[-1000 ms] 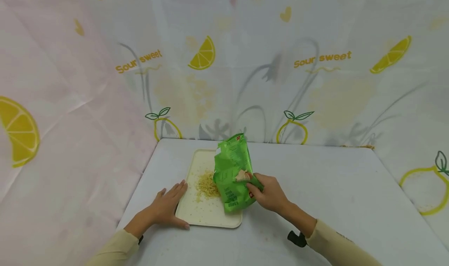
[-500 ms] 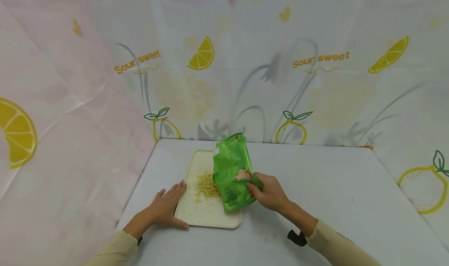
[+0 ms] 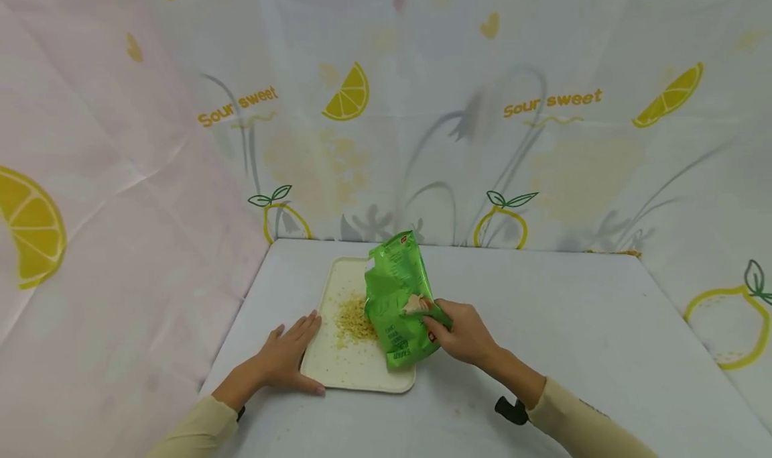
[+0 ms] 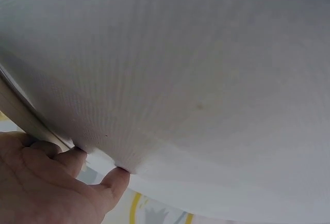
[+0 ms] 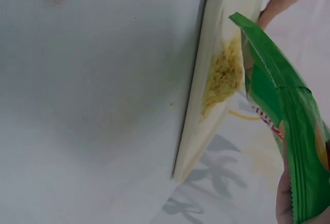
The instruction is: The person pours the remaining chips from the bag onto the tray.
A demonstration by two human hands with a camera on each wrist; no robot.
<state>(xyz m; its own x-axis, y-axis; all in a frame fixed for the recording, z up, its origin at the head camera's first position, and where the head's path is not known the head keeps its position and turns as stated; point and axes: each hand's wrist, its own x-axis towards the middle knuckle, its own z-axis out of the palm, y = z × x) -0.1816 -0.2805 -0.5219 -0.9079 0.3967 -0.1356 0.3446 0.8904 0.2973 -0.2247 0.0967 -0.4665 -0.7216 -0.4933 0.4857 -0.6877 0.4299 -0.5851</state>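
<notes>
A green snack bag (image 3: pixel 395 283) hangs tilted over the right part of a cream tray (image 3: pixel 362 375). My right hand (image 3: pixel 461 330) pinches the bag by its right side, thumb in front. In the right wrist view the bag's mouth (image 5: pixel 247 61) faces a pile of yellow crumbs (image 5: pixel 224 74). That pile, crushed crumbs (image 3: pixel 354 320) by their look, lies mid-tray, with its right part hidden behind the bag. At the tray's left edge rests my left hand (image 3: pixel 289 357), fingers extended and thumb at the near-left corner.
The tray stands on a white-covered table (image 3: pixel 543 324), with a few stray crumbs near its front. Behind rises a lemon-printed cloth (image 3: pixel 434 109), and a pinkish one (image 3: pixel 120 243) hangs at the left. A black strap piece (image 3: pixel 510 411) sits under my right wrist.
The bag's upper end has shifted slightly left and its lower end has dipped a little. My left hand and the tray hold their place.
</notes>
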